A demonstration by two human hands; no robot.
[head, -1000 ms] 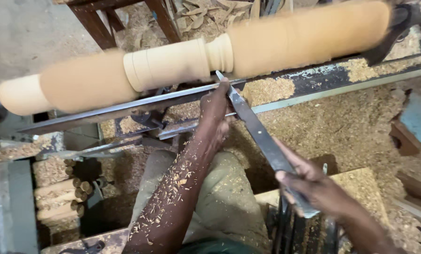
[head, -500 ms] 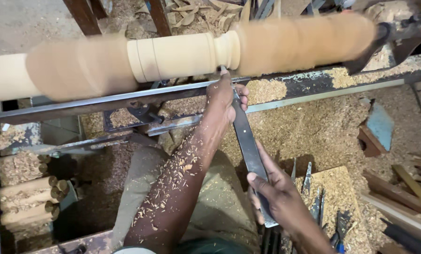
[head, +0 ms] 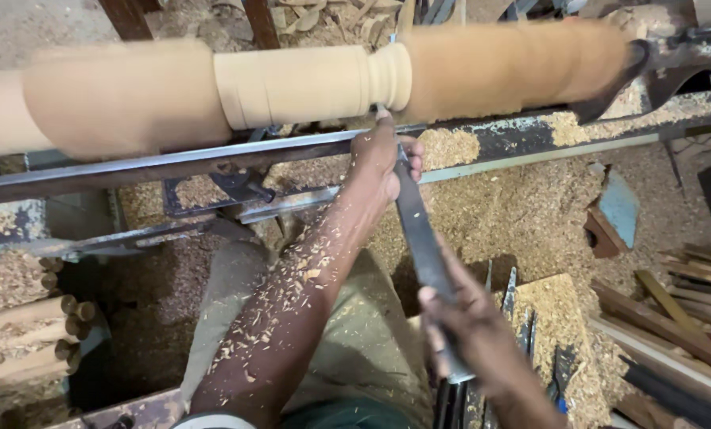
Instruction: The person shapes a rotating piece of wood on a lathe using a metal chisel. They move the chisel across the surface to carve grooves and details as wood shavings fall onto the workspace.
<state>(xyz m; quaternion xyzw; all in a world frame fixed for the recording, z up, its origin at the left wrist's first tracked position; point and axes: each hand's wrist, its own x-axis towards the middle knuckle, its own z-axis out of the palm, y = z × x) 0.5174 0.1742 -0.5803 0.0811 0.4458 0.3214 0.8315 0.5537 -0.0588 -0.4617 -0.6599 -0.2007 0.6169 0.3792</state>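
Long wooden workpiece (head: 308, 83) spans the lathe at 12 o'clock, its ends blurred, the pale mid section w/ a bead near centre sharp. Left hand (head: 381, 159), forearm flecked w/ shavings, is curled round the front of a long dark chisel (head: 417, 230) on the metal tool rest (head: 212, 159); the tip meets the wood just below the bead. Right hand (head: 470, 326), at 5 o'clock, is wrapped round the chisel's handle end. Sawdust (head: 522, 214) covers the lathe bed. Spare tools (head: 522, 318) lie at 5 o'clock, turned pegs (head: 29, 334) at 8 o'clock.

Two hands (head: 383, 155) (head: 470, 330) — one chisel (head: 419, 230), one spinning workpiece (head: 308, 83).
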